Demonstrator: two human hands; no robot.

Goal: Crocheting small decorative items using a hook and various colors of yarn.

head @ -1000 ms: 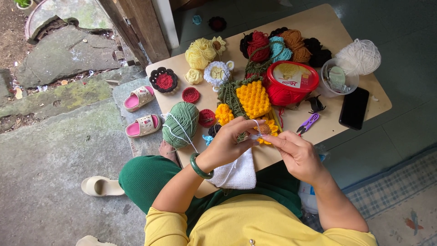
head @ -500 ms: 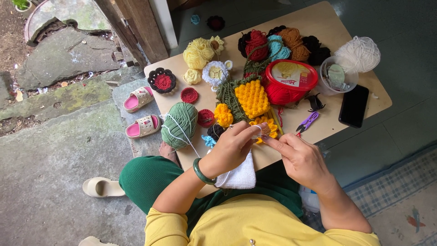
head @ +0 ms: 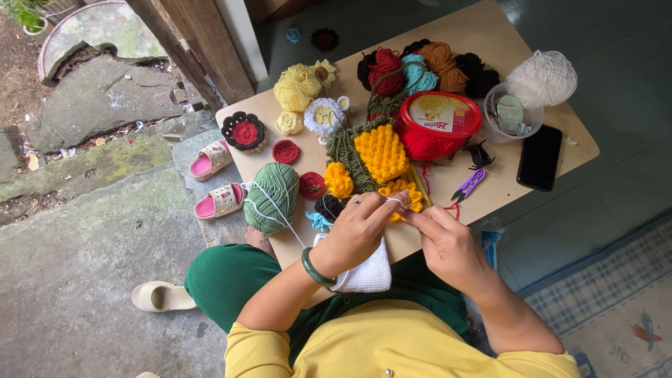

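My left hand and my right hand meet over the near edge of a low wooden table. Together they pinch a small yellow crocheted piece with white yarn looped over the left fingers. A white crocheted cloth hangs under my left wrist, which wears a green bangle. A green yarn ball lies just left of my left hand, its white strand running toward my fingers. A yellow and green crocheted piece lies just beyond my hands.
A red tub, a clear cup, white yarn, a black phone, purple snips, several yarn balls and crocheted flowers fill the table. Pink slippers and a white sandal lie on the concrete at left.
Both hands have shifted slightly along the table edge while working the yellow piece; the grip is unchanged. The camera view has moved a little.
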